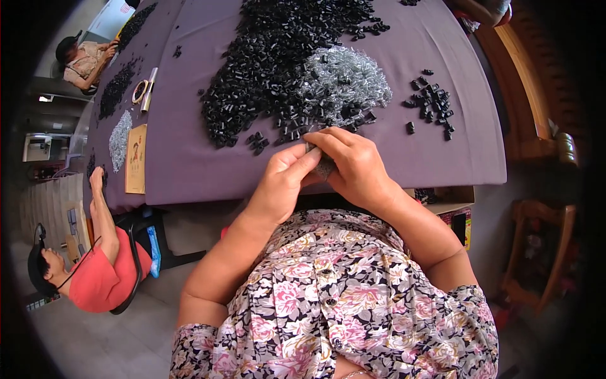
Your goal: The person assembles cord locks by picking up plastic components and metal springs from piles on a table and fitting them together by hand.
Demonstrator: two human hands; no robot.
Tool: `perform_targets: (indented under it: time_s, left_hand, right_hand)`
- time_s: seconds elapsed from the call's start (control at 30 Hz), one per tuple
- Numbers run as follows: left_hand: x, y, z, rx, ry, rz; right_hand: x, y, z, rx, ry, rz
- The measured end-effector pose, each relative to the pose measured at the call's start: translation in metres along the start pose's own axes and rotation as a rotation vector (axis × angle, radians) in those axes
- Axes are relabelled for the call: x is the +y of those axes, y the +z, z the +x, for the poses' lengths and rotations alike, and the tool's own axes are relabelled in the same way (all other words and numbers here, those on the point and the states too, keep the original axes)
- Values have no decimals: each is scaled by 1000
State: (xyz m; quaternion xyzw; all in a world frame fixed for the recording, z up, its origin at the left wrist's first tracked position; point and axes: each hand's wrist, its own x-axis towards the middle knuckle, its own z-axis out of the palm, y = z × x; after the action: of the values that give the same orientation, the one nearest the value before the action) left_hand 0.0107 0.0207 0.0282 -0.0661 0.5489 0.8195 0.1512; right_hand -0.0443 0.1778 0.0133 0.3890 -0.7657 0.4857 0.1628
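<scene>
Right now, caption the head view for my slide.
Left hand and right hand, close together beside heaped black parts and silvery pieces.

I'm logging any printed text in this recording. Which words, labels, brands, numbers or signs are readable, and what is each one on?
No text can be read with confidence.
Tan flat item at the table's left: printed marks, too small and blurred to read.
Black pieces and silvery pieces: no lettering distinguishable at this size.
Floral shirt: flower pattern, no lettering visible.
</scene>
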Motion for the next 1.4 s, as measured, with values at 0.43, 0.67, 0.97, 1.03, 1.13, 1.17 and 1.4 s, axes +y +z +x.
perform_targets:
  time_s: [0.43,0.67,0.97,1.03,1.13,1.17,1.4]
  left_hand:
    - [-4,-12,-6,5,-44,-150]
    - [-12,-1,-5,129,30,-118]
    - [-19,3,9,238,-35,-35]
    - [-18,3,9,228,-53,-51]
    - [-18,5,8,212,-30,-93]
    - [-19,5,7,206,8,-119]
    - [-7,11,-7,175,-41,-155]
  right_hand:
    - [1,4,-1,-178,80,156]
    - [3,6,-4,-165,93,151]
    - [8,10,-6,-218,170,89]
    - [8,11,-7,-222,168,87]
    - [7,8,-6,-220,240,157]
    - [5,7,-5,-220,258,166]
    - [-6,-1,1,-180,262,142]
